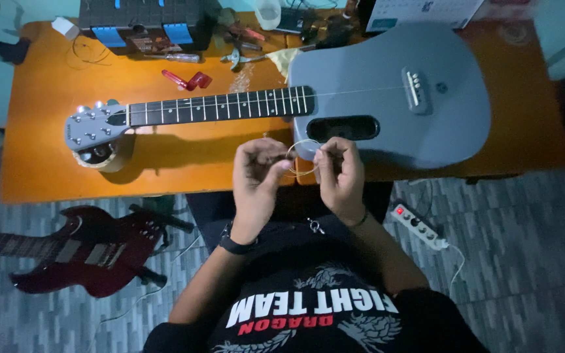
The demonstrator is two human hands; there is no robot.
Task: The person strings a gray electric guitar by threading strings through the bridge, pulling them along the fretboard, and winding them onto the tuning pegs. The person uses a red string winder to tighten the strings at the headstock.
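Both hands pinch a coiled guitar string (pixel 301 159) just over the table's (pixel 40 124) near edge: left hand (pixel 258 175) and right hand (pixel 339 175) each closed on it, apparently, beside the grey guitar (pixel 387 98).

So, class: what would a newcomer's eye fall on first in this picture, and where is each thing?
A grey acoustic guitar lies flat across the orange table, its headstock to the picture's left. Below its body, the left hand and right hand pinch a coiled guitar string. A dark red electric guitar lies on the floor, lower left.
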